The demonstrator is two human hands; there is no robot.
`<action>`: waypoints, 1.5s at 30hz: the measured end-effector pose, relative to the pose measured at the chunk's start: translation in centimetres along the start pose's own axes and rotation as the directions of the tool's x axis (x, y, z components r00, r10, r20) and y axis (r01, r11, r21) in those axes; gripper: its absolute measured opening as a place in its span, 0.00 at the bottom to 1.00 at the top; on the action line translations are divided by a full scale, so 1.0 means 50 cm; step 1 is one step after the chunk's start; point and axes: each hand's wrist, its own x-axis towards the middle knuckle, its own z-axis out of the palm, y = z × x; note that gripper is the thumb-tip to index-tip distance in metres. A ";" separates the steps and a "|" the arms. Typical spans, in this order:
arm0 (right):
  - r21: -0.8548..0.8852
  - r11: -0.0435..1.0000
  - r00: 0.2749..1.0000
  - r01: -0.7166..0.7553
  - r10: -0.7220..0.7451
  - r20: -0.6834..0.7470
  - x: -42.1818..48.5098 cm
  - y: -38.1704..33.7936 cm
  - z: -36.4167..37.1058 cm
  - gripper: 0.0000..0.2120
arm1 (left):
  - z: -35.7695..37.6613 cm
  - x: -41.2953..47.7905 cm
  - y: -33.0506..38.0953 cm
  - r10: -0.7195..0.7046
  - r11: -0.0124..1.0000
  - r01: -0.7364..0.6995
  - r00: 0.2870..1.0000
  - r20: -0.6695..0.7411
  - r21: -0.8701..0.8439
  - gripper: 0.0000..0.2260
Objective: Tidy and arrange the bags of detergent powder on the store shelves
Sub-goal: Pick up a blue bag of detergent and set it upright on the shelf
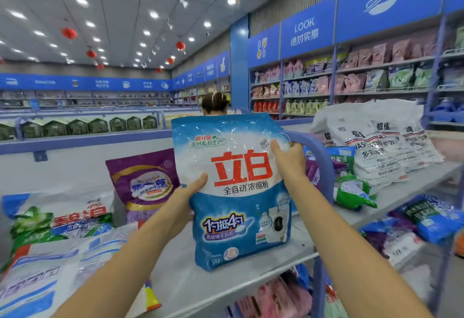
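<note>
We held the blue bag (238,192) upright between both hands, printed face toward us, in the middle of the view. Our left hand (185,199) gripped its edge at nine o'clock, thumb flat on the front and fingers out of sight behind. Our right hand (288,159) clamped the edge at about two o'clock, thumb over the front and fingers wrapped behind. That offset, one hand low and one high, was likely meant to keep the loose powder from folding the bag over. Its bottom edge sat at or just above the shelf (180,282), close to the front lip; we could not tell whether the shelf bore the weight. At ten o'clock of it a purple bag (145,182) stood against the back panel, face out, which we judged to be the pattern to copy. Further out at eight o'clock, flat bags (37,272) lay overlapping, not yet stood up. At three o'clock, beyond the blue post (326,167) just behind our right hand, a green bag (351,194) lay on its side below slumped white sacks (371,146). We judged that the bag in hand belonged beside the purple one, on the bare stretch of shelf there. The risk was that it would slump forward off the lip once released.
</note>
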 end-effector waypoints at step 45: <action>0.163 0.956 0.905 -0.244 0.165 0.391 0.301 0.142 -0.054 0.08 | 0.230 0.119 -0.090 -0.065 0.991 0.025 0.946 -0.317 -0.129 0.16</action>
